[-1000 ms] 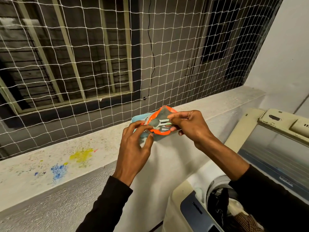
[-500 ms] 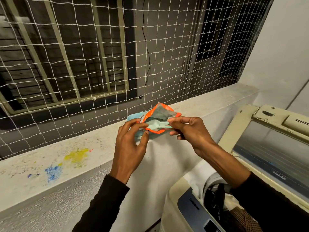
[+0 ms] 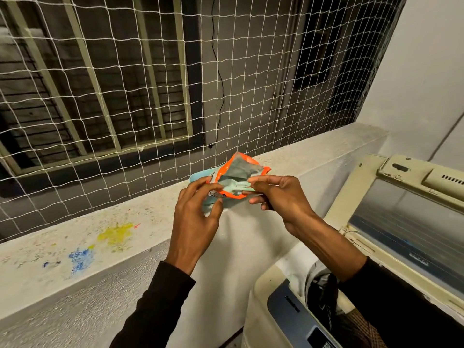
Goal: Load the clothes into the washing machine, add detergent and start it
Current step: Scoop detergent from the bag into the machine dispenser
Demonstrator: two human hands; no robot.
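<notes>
The detergent pouch, orange-rimmed, sits over the ledge, its mouth now spread wider than a second ago, and the pale scoop has slid partway out. So detergent is next; the clothes already lie in the washing machine. My left hand pinches the pouch's edge; my right hand pinches the scoop's handle, wrist bent inward.

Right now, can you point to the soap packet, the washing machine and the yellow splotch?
soap packet point(image 3: 238, 169): head view, its open orange-edged mouth.
washing machine point(image 3: 283, 307): head view, its blue front panel.
yellow splotch point(image 3: 116, 233): head view, its middle, on the ledge.
</notes>
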